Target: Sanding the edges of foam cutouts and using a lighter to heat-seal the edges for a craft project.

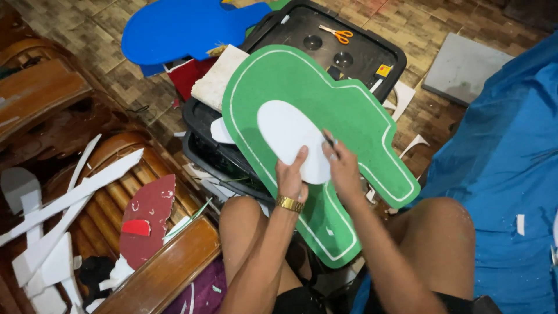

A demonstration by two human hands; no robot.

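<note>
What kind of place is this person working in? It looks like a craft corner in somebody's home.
Most likely a home craft spot on a tiled floor, not a workshop. The person sits holding a white oval on a green foam cutout. Orange scissors lie on a black bin, and white offcuts lie over wooden furniture.

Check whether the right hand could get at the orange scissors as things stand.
Probably yes. The scissors lie in the open on the black lid, with nothing over them. The right hand holds a thin tool against the white oval, so it is occupied.
</note>
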